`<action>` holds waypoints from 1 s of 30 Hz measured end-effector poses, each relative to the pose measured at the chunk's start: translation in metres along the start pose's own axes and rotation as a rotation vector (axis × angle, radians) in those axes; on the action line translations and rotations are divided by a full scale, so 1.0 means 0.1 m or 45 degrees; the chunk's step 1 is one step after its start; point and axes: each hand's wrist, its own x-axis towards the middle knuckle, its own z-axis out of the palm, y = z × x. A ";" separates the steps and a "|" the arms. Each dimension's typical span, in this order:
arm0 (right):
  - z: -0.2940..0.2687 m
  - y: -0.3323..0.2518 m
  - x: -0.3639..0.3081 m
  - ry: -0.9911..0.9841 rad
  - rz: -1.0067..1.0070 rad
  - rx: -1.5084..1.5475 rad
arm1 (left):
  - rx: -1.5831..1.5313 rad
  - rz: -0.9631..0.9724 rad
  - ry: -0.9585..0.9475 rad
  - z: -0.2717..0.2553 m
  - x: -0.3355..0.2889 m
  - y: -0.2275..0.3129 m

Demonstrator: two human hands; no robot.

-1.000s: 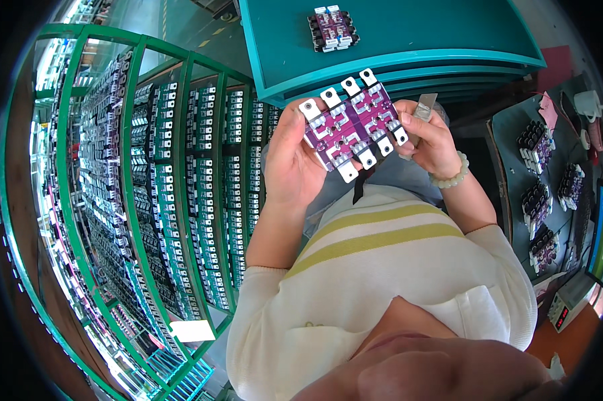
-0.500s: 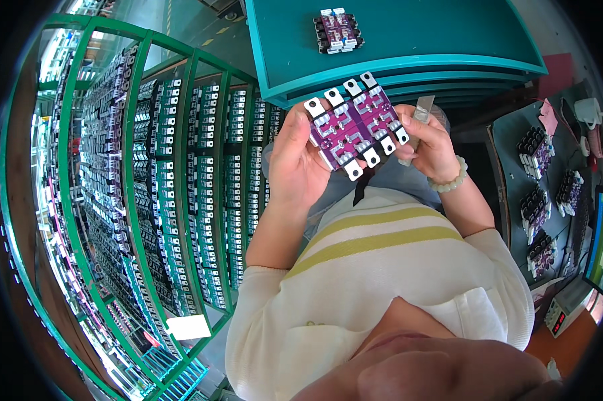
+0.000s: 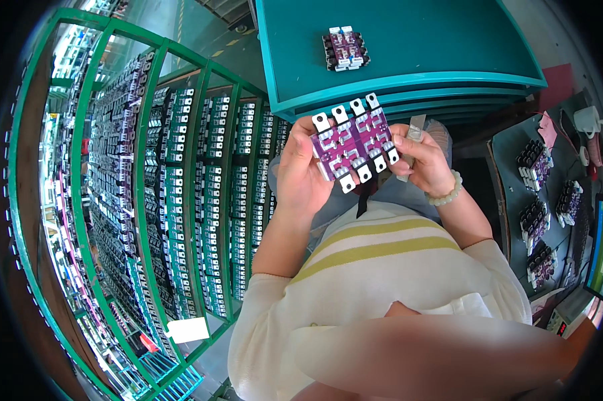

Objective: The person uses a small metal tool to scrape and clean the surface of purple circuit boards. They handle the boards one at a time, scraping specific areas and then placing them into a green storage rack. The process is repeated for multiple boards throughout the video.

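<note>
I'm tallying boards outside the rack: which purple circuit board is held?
The purple rectangular circuit board with white tabs, held between the left hand and right hand; the other loose boards rest on the teal cabinet or dark tabletop.

board (image 3: 357,144): purple, white tabs (image 3: 322,125) | cabinet (image 3: 408,40): teal | shirt (image 3: 388,281): cream, yellow-green stripes

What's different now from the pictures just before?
Mostly just the view: the purple rectangular circuit board with white tabs and the wide teal bench both appear slightly lower in the picture. Nothing was grabbed or let go. The left hand and right hand still hold the board, with the flat greyish strip still in the right hand.
</note>
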 end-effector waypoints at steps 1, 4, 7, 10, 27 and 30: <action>0.00 -0.01 0.00 -0.019 -0.009 0.000 | 0.006 0.018 -0.014 -0.02 0.01 0.00; -0.02 0.00 0.02 -0.051 -0.034 0.007 | 0.029 0.045 -0.014 -0.03 0.03 0.01; 0.00 -0.02 0.03 -0.017 -0.048 -0.050 | 0.018 -0.006 -0.156 -0.10 0.04 0.04; 0.05 -0.04 0.04 0.033 -0.113 -0.131 | 0.116 0.013 -0.065 -0.13 0.05 0.01; 0.00 -0.15 0.11 0.145 -1.061 -0.941 | 0.291 -0.175 -0.025 -0.16 0.09 -0.04; 0.01 -0.35 0.15 -0.128 -1.553 -1.629 | -0.231 -0.379 -0.119 -0.17 -0.01 -0.06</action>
